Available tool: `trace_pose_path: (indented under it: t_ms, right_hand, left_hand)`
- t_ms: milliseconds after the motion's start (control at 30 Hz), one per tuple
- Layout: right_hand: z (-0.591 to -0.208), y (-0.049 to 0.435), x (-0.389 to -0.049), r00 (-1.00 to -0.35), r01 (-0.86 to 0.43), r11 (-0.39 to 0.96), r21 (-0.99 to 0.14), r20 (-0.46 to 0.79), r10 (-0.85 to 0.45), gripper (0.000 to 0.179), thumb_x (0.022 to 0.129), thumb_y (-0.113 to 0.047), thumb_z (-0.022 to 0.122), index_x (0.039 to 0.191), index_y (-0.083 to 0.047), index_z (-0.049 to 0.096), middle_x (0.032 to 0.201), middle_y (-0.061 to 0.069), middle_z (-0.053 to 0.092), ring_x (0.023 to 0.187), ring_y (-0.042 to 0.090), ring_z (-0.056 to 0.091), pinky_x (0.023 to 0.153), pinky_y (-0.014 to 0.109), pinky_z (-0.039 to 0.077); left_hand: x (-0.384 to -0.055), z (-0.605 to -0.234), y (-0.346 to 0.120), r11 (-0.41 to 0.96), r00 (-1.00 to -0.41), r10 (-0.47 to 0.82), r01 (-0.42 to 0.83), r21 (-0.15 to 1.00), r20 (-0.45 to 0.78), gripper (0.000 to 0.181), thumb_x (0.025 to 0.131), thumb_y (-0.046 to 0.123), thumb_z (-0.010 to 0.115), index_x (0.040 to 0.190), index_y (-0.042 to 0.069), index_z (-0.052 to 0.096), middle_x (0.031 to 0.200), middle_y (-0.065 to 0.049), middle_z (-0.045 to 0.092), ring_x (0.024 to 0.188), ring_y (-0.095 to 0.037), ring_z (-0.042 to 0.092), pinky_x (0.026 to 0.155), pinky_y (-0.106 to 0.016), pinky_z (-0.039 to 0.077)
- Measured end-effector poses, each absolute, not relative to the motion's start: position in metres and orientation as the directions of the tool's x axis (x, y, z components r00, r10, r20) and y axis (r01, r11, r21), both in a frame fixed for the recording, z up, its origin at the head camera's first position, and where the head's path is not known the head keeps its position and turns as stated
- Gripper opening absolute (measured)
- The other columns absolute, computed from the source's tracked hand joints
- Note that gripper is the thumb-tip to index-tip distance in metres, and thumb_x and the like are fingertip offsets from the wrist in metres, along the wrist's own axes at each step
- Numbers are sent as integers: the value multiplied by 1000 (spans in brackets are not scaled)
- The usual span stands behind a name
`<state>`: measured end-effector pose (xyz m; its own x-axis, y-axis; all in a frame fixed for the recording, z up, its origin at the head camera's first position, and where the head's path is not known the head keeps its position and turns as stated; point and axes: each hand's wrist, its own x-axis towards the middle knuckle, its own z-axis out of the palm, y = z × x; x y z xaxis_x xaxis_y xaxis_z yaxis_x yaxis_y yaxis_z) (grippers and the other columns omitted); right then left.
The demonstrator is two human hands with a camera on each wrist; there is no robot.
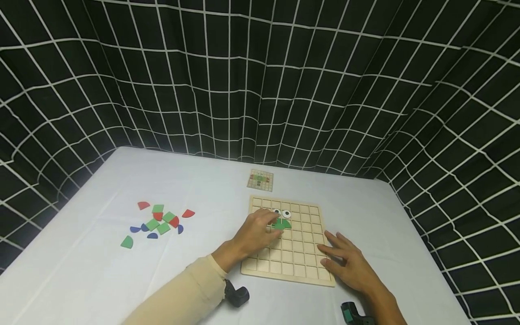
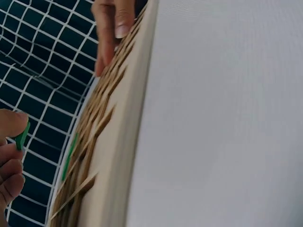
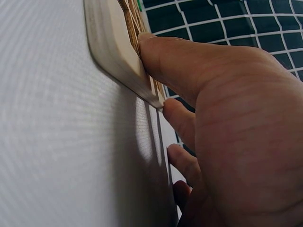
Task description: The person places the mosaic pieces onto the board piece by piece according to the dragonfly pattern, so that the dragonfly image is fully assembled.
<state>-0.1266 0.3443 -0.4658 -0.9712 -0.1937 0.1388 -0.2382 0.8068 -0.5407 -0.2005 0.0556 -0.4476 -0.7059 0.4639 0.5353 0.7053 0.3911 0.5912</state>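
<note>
My left hand (image 1: 257,229) is over the upper left part of a wooden grid board (image 1: 298,258). It pinches a small green piece (image 2: 22,137) between thumb and fingertip, as the left wrist view shows; the piece's full outline is hidden. Just beside these fingers, green pieces (image 1: 286,224) lie in the grid, one with a rounded corner. Above them sit two white eye pieces (image 1: 286,214) with black pupils, one partly covered by my fingers. My right hand (image 1: 350,264) rests at the board's right edge, fingers spread and relaxed, thumb (image 3: 165,54) touching the rim.
Loose red quarter circles (image 1: 188,213), green squares (image 1: 163,228), blue half circles (image 1: 152,235) and a green quarter circle (image 1: 127,242) lie on the white table (image 1: 93,280) at the left. Behind the board is a small pattern card (image 1: 266,186). A black curtain with white grid lines (image 1: 227,81) surrounds the table.
</note>
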Motion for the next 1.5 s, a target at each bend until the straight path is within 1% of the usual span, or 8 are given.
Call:
trace_pose_path:
  t_ms: [200,400,500,667,833,1033,1267,1500]
  right_hand:
    - [-465,344,-126,-975,-223,811,-541,127,-183,34,82,-37,72,112,-22,72,146,8,47,137,48,28,100,73,21]
    - [-465,343,-126,-976,-217,809,-547,117,-183,34,82,-38,72,113,-23,71,147,7,46,138,47,27,101,73,20]
    - [-465,343,-126,-975,-223,807,-546,117,-190,34,83,-38,71,113,-23,71,147,7,45,138,48,26,100,74,20]
    - [-465,344,-126,-972,-235,807,-541,130,-195,34,83,-38,71,113,-22,72,146,7,46,137,49,27,99,74,21]
    - [-465,343,-126,-973,-229,810,-540,126,-191,34,83,-38,71,113,-22,71,146,7,46,137,49,27,99,74,20]
    - [-463,342,-127,-976,-216,820,-531,126,-176,34,82,-39,71,112,-23,72,146,7,46,137,48,27,100,74,21]
    - [-464,343,-127,-976,-219,817,-533,123,-182,34,83,-38,72,112,-22,72,146,7,46,137,48,27,100,73,21]
    - [-465,344,-126,-975,-222,814,-536,128,-182,34,82,-38,72,112,-22,72,146,8,46,137,49,28,99,74,21]
  left_hand:
    - [-202,-456,74,434,-737,478,671,601,478,22,83,13,72,102,1,67,90,-5,67,83,-10,59,70,-12,48]
    - [-202,-464,83,464,-759,472,646,606,447,7,83,9,71,87,6,67,75,1,62,70,-7,49,61,-13,43]
    - [-202,-468,85,478,-771,465,633,609,435,4,83,10,70,85,8,67,76,3,62,70,-5,49,61,-13,43]
    - [-203,-473,88,492,-758,472,650,580,449,8,83,12,70,90,9,69,85,2,67,76,-5,52,66,-12,45]
    - [-202,-472,87,479,-754,483,654,586,446,11,83,11,70,94,8,69,88,1,68,78,-6,54,69,-13,47]
    - [-201,-470,85,468,-748,491,659,589,447,16,84,6,67,99,9,69,95,0,69,87,-9,59,81,-19,50]
    - [-202,-472,88,486,-755,477,654,580,450,16,84,7,68,99,8,70,91,0,68,82,-7,58,71,-13,48]
    - [-202,-472,89,503,-763,473,645,575,441,16,85,7,67,100,8,70,92,0,67,85,-8,60,76,-14,50]
